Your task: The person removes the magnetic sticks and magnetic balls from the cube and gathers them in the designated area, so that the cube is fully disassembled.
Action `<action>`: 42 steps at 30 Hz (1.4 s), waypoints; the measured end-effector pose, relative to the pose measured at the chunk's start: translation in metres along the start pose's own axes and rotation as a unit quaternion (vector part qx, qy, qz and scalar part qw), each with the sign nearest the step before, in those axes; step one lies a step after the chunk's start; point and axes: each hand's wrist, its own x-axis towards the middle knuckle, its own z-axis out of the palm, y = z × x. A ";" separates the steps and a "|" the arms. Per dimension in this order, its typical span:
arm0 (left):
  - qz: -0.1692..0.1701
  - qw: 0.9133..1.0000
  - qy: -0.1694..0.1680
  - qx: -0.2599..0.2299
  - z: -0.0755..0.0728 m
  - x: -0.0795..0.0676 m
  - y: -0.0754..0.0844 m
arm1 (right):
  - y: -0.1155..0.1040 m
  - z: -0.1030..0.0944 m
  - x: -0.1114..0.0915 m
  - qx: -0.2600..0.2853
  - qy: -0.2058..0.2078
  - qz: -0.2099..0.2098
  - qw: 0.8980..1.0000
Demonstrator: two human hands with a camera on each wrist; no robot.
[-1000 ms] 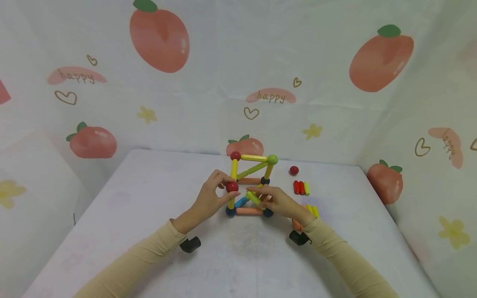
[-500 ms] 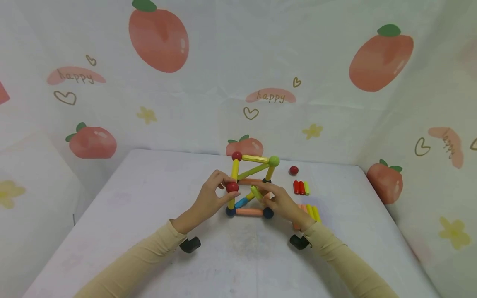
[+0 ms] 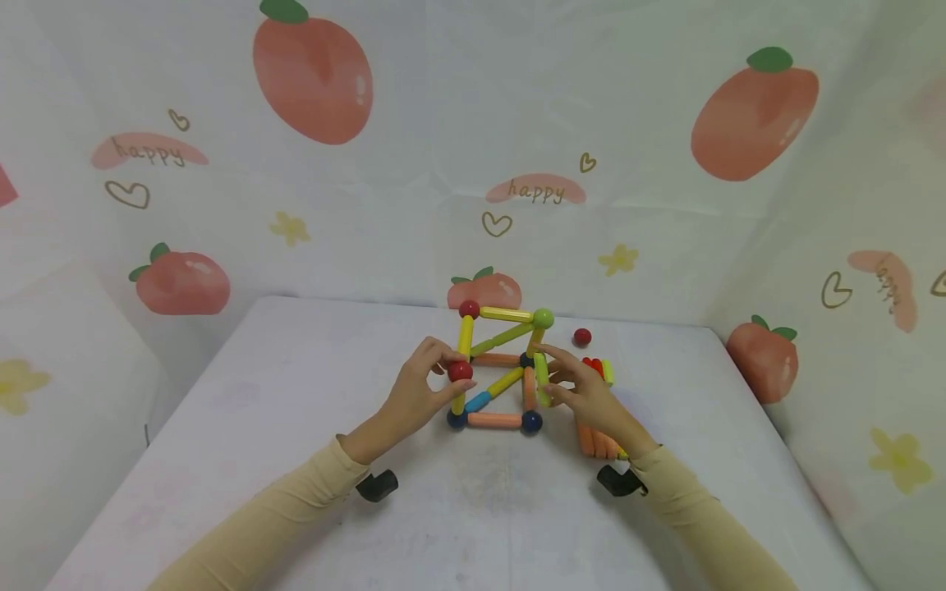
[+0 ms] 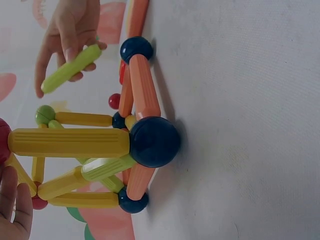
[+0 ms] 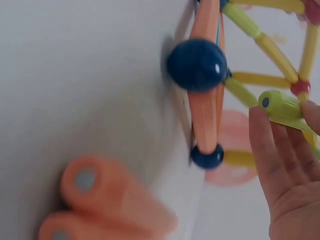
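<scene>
A cube-like frame of magnetic rods and balls stands mid-table. My left hand pinches the red ball at its front left top corner, above an upright yellow rod. Just right of the frame, my right hand holds a lime-green magnetic rod between thumb and fingers, nearly upright in the head view. In the right wrist view this rod points one end at the camera. The front right dark blue ball has no upright rod on it. A blue-and-yellow diagonal crosses the base.
Orange rods lie right of the frame, partly under my right hand. Behind that hand are red rods and a short lime-green rod. A loose red ball sits farther back. A printed cloth hangs behind the table.
My right hand has drawn the lime-green rod out rightward from over the frame, and the rod has turned from slanted to nearly upright. My left hand stays on the red ball.
</scene>
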 end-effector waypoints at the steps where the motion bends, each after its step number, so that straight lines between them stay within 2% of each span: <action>1: -0.001 1.000 0.000 0.000 0.000 0.000 0.000 | 0.000 -0.003 -0.003 -0.001 0.004 0.011 1.000; 7: 0.001 1.000 0.001 -0.001 0.000 0.000 -0.001 | 0.010 -0.020 -0.019 -0.010 0.031 0.060 0.998; 15: 0.005 1.000 0.004 0.004 0.001 0.000 -0.002 | 0.025 -0.056 -0.041 -0.011 0.055 0.085 0.995; 20: 0.003 1.000 0.002 -0.004 0.001 0.001 -0.001 | 0.033 -0.084 -0.059 -0.006 0.029 0.136 0.990; 26: 0.003 1.000 0.004 0.003 0.001 0.000 0.000 | 0.049 -0.107 -0.079 -0.011 -0.011 0.184 0.983; 33: -0.005 1.000 0.002 0.006 0.001 -0.001 0.000 | 0.063 -0.113 -0.093 -0.004 -0.037 0.220 0.975; 42: -0.003 1.000 0.001 0.003 0.001 -0.001 0.000 | 0.074 -0.108 -0.099 -0.023 -0.064 0.213 0.975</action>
